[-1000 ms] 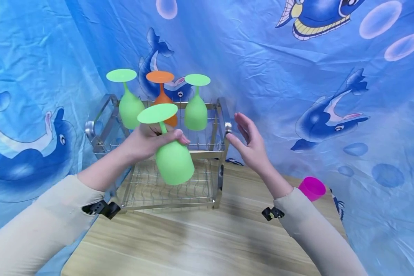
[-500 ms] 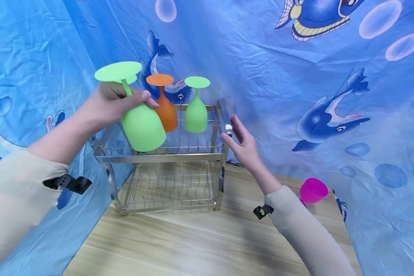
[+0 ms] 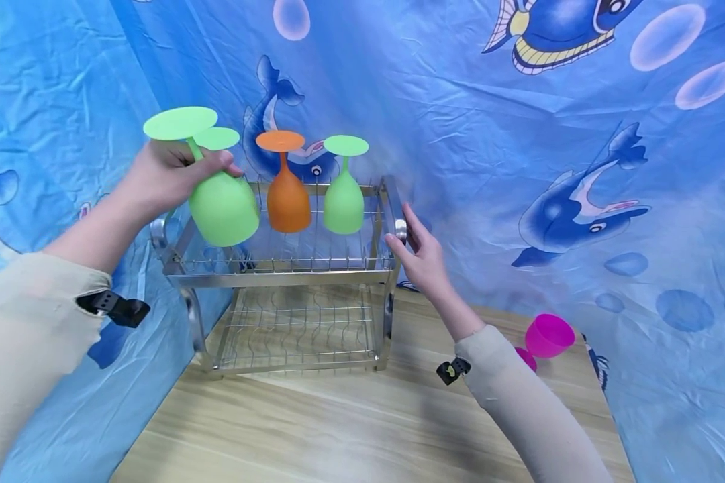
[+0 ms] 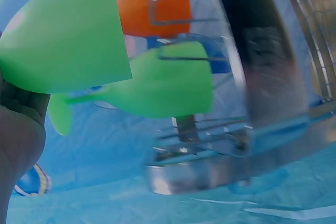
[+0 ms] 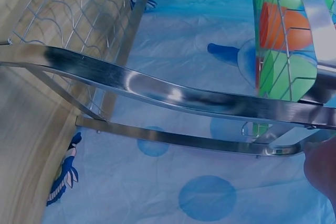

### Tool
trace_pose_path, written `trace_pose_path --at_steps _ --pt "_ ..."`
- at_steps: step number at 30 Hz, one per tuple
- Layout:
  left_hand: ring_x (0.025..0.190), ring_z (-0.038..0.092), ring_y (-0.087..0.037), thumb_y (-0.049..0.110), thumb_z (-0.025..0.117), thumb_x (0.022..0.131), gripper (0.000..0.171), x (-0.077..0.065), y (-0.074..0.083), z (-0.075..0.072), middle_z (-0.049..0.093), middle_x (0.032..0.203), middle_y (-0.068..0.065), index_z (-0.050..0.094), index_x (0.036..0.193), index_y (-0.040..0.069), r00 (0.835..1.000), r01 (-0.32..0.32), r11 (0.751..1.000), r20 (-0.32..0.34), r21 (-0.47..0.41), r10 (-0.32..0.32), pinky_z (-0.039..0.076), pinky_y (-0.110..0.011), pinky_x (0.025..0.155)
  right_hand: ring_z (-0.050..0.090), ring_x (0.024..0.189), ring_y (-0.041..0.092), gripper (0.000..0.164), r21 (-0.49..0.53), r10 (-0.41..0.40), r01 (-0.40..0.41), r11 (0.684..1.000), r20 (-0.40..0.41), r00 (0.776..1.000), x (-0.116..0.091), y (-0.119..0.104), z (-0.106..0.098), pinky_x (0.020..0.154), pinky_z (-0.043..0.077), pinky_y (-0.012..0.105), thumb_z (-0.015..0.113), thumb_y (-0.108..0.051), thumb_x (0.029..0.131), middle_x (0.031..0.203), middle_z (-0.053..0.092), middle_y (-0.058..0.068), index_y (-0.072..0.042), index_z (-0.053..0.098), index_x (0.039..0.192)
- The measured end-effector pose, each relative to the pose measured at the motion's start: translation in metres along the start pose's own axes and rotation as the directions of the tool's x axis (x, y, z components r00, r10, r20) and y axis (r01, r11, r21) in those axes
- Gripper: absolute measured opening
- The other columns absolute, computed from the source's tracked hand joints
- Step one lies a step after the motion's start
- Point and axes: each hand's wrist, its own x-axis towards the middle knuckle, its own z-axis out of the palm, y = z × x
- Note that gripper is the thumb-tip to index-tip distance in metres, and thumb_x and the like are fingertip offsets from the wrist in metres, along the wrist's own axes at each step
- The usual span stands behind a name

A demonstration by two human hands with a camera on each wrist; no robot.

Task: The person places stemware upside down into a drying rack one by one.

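My left hand (image 3: 166, 176) grips a green goblet (image 3: 225, 211) by its stem, bowl down, above the left part of the upper tier of a metal dish rack (image 3: 284, 276). Behind it, partly hidden, another green goblet (image 4: 157, 85) stands upside down on that tier. An orange goblet (image 3: 288, 201) and a further green goblet (image 3: 344, 204) stand inverted to the right. My right hand (image 3: 424, 258) holds the rack's right side frame, thumb on the near side and fingers behind. Only a bit of that hand shows at the edge of the right wrist view.
A pink goblet (image 3: 550, 335) lies on its side on the wooden table (image 3: 314, 422), beyond the right forearm. The rack's lower tier (image 3: 302, 329) is bare wire. Blue cloth (image 3: 489, 134) with sea animals hangs close behind and at both sides.
My left hand has carried the green goblet left and up, from in front of the rack to over its left part. The right hand has closed in on the rack's right side.
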Motion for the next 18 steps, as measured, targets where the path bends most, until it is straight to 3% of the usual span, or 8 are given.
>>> trace_pose_path --at_steps 7,12,18 --pt "0.115 0.063 0.005 0.043 0.067 0.106 0.039 -0.001 -0.022 0.002 0.079 0.096 0.019 0.083 0.115 0.009 1.000 0.009 1.000 -0.020 -0.017 -0.009 0.050 -0.010 0.084 0.044 0.152 0.037 0.069 -0.032 -0.038 0.036 0.999 -0.042 0.998 0.002 0.007 0.005 0.123 0.040 0.038 0.067 -0.016 0.108 0.173 0.031 0.010 -0.007 0.032 0.167" --pt "0.112 0.064 0.005 0.038 0.067 0.107 0.038 -0.001 -0.027 -0.002 0.078 0.095 0.021 0.083 0.115 0.005 0.999 -0.017 0.999 -0.038 -0.044 0.015 0.051 -0.009 0.083 0.065 0.127 0.033 0.070 -0.065 -0.028 0.025 0.998 -0.047 0.998 0.002 0.008 0.008 0.116 0.048 0.035 0.067 -0.015 0.108 0.173 0.033 0.007 -0.007 0.031 0.168" --pt "0.110 0.064 0.007 0.040 0.068 0.106 0.039 0.002 -0.034 -0.002 0.079 0.095 0.020 0.082 0.117 0.006 1.000 0.011 0.999 -0.024 -0.030 -0.011 0.051 -0.008 0.082 0.069 0.112 0.030 0.069 -0.065 -0.015 0.012 0.998 -0.051 0.999 0.001 0.008 0.010 0.098 0.053 0.025 0.067 -0.016 0.108 0.172 0.035 0.005 -0.011 0.032 0.168"
